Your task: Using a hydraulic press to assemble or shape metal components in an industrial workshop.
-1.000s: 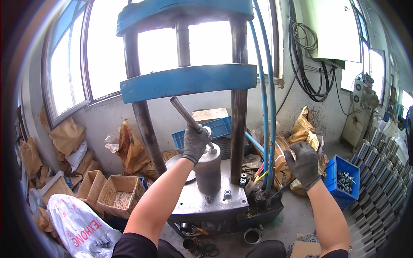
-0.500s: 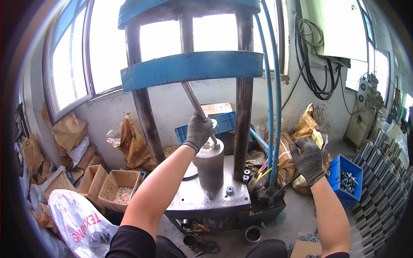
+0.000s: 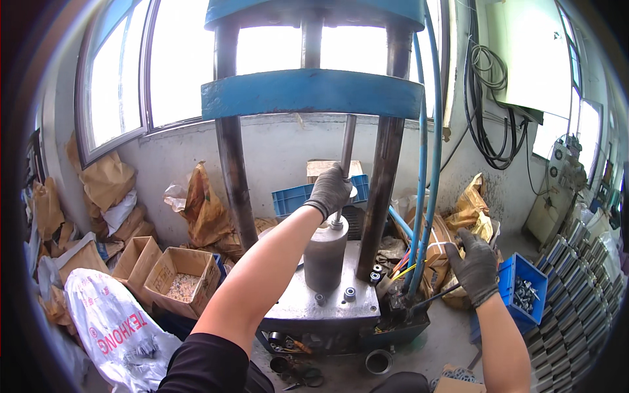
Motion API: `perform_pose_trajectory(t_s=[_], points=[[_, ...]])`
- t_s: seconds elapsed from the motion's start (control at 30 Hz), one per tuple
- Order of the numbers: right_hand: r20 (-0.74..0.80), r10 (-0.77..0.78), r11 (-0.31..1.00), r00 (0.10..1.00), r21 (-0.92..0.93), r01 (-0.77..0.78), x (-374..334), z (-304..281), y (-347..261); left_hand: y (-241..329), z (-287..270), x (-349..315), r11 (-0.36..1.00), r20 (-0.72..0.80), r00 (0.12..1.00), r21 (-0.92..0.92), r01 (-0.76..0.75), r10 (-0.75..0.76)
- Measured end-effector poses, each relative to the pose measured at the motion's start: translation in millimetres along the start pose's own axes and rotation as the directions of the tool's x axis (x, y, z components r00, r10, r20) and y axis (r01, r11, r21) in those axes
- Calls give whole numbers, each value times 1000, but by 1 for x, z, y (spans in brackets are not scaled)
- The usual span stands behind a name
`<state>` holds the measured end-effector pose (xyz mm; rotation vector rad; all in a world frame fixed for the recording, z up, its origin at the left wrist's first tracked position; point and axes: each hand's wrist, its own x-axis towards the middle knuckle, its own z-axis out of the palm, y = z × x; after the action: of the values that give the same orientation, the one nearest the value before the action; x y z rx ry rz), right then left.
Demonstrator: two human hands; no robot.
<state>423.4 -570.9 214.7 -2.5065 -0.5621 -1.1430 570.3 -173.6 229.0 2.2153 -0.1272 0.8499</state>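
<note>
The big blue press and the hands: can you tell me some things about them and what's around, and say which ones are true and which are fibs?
1. The left hand grips a metal rod. True.
2. The right hand is bare. False: the right hand wears a dark glove.
3. The gray cylinder stands upright on the hydraulic press. True.
4. The bin near the right hand holds paper bags. False: the blue plastic bin holds small metal parts.
5. An open cardboard box sits left of the press. True.
</note>
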Motion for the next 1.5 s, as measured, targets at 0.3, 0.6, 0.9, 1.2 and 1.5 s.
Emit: perform_pose_trajectory(t_s=[0.3,0.6,0.9,1.2,1.5], points=[[182,-86,995,980,-30,93,-99,-56,-19,-2,-8,-8,996,-90,996,89,-20,28],[740,-26,990,672,-76,122,-135,-74,-43,34,-20,-17,994,19,995,57,94,-95],[773,-27,997,633,-24,71,-157,-85,-26,45,-19,-24,993,-11,993,28,117,-117],[791,-37,992,610,103,-73,-224,-90,-23,26,-11,-15,995,-9,997,54,79,-78],[755,-91,966,650,224,-125,-232,-82,-2,24,-12,-15,996,-37,998,78,53,-50]])
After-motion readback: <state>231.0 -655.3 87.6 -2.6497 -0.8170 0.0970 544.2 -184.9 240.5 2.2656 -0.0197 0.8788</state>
